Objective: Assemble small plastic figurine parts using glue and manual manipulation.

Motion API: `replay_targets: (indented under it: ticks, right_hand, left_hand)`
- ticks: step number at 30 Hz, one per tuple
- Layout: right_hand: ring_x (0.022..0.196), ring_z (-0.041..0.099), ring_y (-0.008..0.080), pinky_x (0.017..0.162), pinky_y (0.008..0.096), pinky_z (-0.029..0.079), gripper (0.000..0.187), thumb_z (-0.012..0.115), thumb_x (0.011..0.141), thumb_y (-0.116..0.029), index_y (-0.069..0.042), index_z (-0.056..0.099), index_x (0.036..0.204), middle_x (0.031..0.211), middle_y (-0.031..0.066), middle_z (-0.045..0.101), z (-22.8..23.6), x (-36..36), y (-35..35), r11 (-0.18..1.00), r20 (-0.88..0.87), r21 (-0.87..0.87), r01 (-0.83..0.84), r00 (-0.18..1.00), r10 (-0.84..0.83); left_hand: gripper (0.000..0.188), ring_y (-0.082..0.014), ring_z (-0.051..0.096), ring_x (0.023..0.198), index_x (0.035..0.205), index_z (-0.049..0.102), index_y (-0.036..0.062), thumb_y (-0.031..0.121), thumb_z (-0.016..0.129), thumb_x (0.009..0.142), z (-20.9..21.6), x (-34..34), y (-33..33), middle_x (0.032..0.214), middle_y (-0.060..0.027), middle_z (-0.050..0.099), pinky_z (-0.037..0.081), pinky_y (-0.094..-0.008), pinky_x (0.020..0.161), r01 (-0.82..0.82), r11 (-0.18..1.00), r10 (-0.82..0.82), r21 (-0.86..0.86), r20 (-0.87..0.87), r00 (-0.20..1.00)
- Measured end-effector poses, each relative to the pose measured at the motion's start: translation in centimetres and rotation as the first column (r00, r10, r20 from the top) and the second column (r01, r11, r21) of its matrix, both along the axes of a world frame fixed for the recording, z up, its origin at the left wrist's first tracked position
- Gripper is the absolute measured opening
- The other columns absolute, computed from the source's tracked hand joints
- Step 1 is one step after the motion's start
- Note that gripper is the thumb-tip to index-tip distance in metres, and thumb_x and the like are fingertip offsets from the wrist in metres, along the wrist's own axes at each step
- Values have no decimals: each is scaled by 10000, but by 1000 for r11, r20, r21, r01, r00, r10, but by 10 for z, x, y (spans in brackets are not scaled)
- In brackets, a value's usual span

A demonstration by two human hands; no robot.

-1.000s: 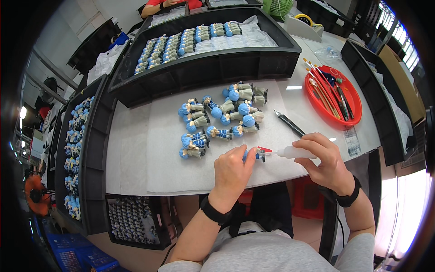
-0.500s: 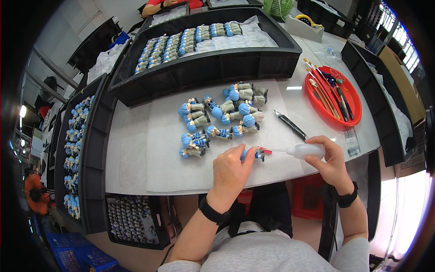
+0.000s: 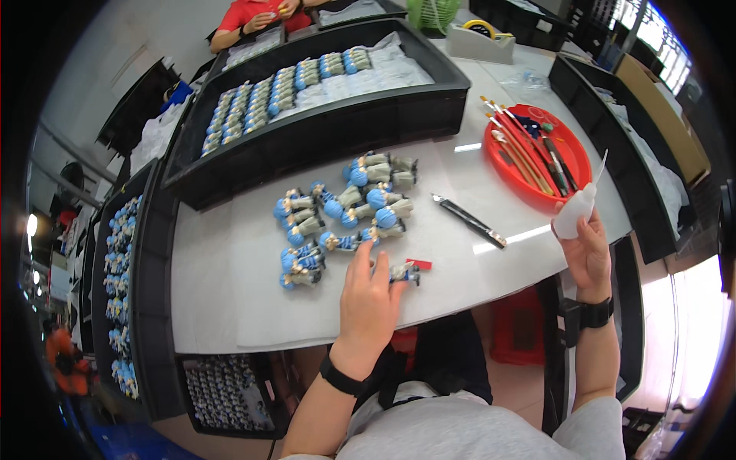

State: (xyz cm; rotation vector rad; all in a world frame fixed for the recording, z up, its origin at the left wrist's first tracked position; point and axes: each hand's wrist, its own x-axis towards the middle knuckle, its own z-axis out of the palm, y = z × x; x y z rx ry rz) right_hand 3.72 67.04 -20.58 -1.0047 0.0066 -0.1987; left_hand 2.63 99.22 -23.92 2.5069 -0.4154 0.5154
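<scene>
Workshop setting, white tabletop [image 3: 211, 295] with black crates around it; big crate [image 3: 345, 136] at the far edge holds rows of figurines on white wrap, left-side crate [image 3: 149, 307] has more. Co-worker in a red shirt [image 3: 239, 15] sits beyond, next to the far trays. Left hand [image 3: 368, 299] over the near part of the tabletop, grip spread, fingers apart above a single figurine [image 3: 405, 272] lying on its side, feet toward the right; hand partly hides it, can't tell if fingertips touch. Small red piece [image 3: 419, 264] right beside its legs. Right hand [image 3: 589, 257] raised off the right edge, grip pinching a translucent white squeeze bottle [image 3: 573, 216], thin nozzle pointing up. Cluster of blue-haired figurines [image 3: 349, 218] lies just past the left hand. Black cutter-like tool [image 3: 469, 221] lies diagonally between cluster and red oval tray [image 3: 512, 184], which holds brushes [image 3: 527, 157].
</scene>
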Motion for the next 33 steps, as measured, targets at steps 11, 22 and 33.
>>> replay_targets:
  ticks: [11,22,33]
  right_hand:
    - [850,615,182,758,295,491,411,707,692,-60,-3,530,1059,934,118,629,4,108,-126,296,276,-848,441,842,-464]
    - [836,644,223,727,314,513,499,759,652,-161,14,537,1063,924,164,640,-44,154,-182,-136,342,-938,320,781,-523]
    - [917,548,109,803,227,449,365,602,839,-64,-5,491,1182,1005,58,575,-14,70,-58,612,254,-651,450,888,-384]
  left_hand:
    - [257,-304,571,807,907,611,-23,39,707,677,7,-12,-2,888,-125,589,469,-361,674,110,988,-125,-110,-146,981]
    - [216,-322,547,863,872,600,-43,37,686,691,-1,-11,3,965,-144,583,461,-382,750,164,979,-173,-122,-65,983]
    - [283,-310,553,875,898,605,-34,57,719,657,-12,-13,3,930,-126,610,462,-367,753,101,967,-120,-235,-68,991]
